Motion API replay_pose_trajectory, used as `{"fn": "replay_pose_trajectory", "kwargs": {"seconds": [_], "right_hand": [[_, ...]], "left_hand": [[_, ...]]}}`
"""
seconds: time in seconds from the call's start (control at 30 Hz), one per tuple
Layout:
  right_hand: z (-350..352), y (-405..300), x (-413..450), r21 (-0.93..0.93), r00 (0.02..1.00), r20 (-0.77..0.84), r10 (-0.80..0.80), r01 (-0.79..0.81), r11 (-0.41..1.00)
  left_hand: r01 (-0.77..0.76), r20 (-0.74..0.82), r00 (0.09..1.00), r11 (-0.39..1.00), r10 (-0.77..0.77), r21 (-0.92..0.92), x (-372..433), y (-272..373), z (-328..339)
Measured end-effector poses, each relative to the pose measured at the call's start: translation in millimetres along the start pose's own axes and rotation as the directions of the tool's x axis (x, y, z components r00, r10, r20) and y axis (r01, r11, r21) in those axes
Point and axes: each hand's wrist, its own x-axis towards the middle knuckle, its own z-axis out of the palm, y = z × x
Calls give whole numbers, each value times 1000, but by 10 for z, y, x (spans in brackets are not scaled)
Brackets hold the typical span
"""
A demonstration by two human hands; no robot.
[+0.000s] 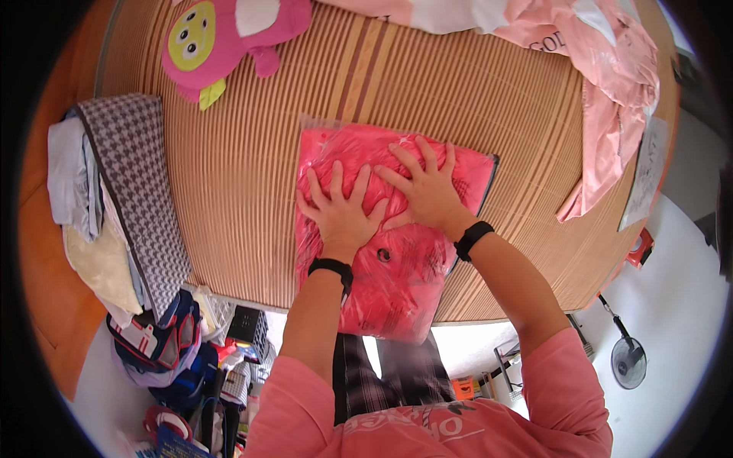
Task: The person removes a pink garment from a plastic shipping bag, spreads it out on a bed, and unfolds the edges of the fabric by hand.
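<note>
A pinkish-red plastic package lies flat on the striped bamboo mat, its near end reaching past the mat's front edge. Clear film wraps it, wrinkled and shiny, with dark printing on top. My left hand presses on its left half, palm down and fingers spread. Higher up on the right, my right hand also lies flat on the package, fingers apart. The two thumbs nearly meet in the middle. Neither hand grips anything. A dark edge shows along the package's right side. What is inside cannot be told.
A pink plush toy with a yellow face lies at the far left. Pink printed fabric spreads along the far right. A houndstooth cloth with folded clothes sits at the left edge. Backpacks and a fan stand below.
</note>
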Motion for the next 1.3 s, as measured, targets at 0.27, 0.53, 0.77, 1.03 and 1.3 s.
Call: {"fn": "replay_pose_trajectory", "kwargs": {"seconds": [0.27, 0.53, 0.77, 1.03, 1.3], "right_hand": [[-342, -168, 332, 226, 999, -43, -33, 42, 973], [-334, -222, 437, 33, 996, 58, -62, 61, 998], [-511, -503, -196, 231, 913, -249, 324, -269, 935], [554, -471, -1817, 740, 352, 643, 680, -513, -435], [162, -967, -1681, 754, 729, 582, 360, -317, -575]], "left_hand": [[-33, -51, 998, 999, 35, 40, -30, -103, -17], [-32, -137, 990, 999, 31, -8, -45, 127, 78], [-24, -5, 1000, 999, 23, -45, -11, 93, -177], [487, 310, 873, 627, -377, -608, -866, -1166, -613], [576, 537, 813, 440, -224, -689, -1536, -1228, -697]]}}
